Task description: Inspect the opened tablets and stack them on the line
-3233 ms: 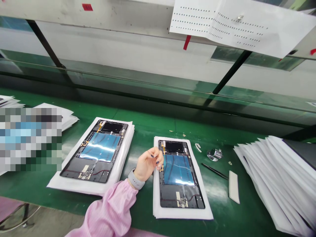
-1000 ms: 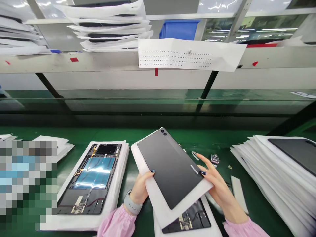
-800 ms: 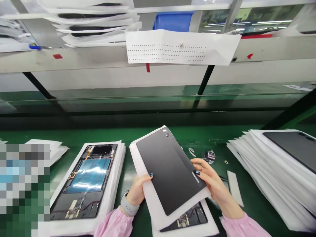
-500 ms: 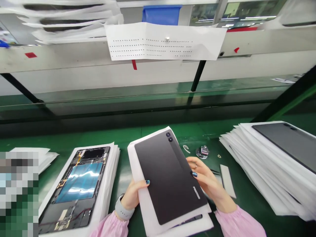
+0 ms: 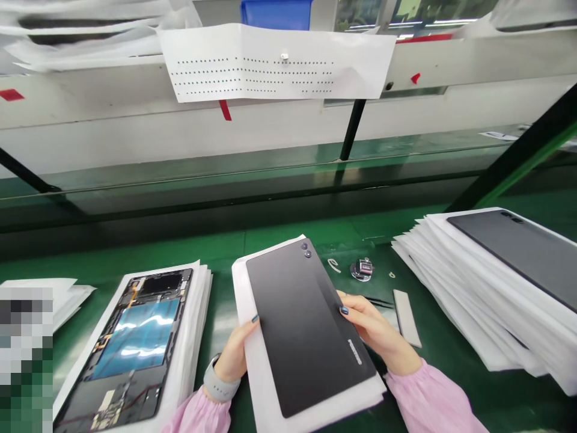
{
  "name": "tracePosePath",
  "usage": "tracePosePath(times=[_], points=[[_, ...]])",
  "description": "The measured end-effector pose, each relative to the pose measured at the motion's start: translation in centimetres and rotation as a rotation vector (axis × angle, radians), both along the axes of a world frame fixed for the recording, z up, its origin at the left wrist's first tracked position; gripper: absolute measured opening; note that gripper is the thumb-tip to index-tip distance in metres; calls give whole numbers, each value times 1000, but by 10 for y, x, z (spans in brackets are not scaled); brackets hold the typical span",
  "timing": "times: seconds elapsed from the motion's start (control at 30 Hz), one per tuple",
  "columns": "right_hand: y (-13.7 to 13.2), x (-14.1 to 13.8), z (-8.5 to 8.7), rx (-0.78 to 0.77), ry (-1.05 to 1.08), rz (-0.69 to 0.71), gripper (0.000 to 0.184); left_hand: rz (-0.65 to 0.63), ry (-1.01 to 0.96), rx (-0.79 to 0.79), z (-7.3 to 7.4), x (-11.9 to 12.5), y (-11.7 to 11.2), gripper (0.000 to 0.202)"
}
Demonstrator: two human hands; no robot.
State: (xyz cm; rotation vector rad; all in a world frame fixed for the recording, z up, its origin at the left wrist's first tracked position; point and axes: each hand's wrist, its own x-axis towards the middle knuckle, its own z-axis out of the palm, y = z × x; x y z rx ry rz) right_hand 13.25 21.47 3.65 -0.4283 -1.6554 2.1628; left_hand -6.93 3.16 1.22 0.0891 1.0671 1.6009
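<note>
A dark grey tablet back cover (image 5: 306, 331), with two camera lenses at its upper corner and lettering near the lower right, lies on white padding sheets (image 5: 241, 288) between my hands. My left hand (image 5: 235, 352) grips the left edge, thumb on top and fingers hidden underneath. On the right edge, my right hand (image 5: 372, 328) holds the cover with its thumb over the top. To the left, an opened tablet (image 5: 130, 349) shows a shiny blue battery area and exposed parts, resting on stacked white sheets. Black tweezers (image 5: 381, 302) lie just beyond my right hand.
A tall stack of white sheets (image 5: 469, 300) at right carries another dark cover (image 5: 518, 252). Near it are a pale flat bar (image 5: 407, 319) and a small metallic object (image 5: 362, 269). A shelf with a hanging perforated paper (image 5: 279, 63) spans above the green bench (image 5: 220, 243).
The padding sheets under the cover have come together at the lower edge, hiding the dark item seen between them before. Both hands keep their hold. The view has shifted slightly.
</note>
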Motion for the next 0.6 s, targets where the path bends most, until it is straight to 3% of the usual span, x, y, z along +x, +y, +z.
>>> tracePosePath(times=[0.2, 0.4, 0.6], points=[[-6, -6, -3, -52, -37, 6, 30, -56, -140, 161, 3, -3, 6, 52], [-7, -7, -19, -104, -93, -13, 30, -36, -153, 114, 4, -4, 7, 59], [-8, -7, -24, -125, -98, -19, 37, 18, -82, -40, 12, -3, 5, 24]])
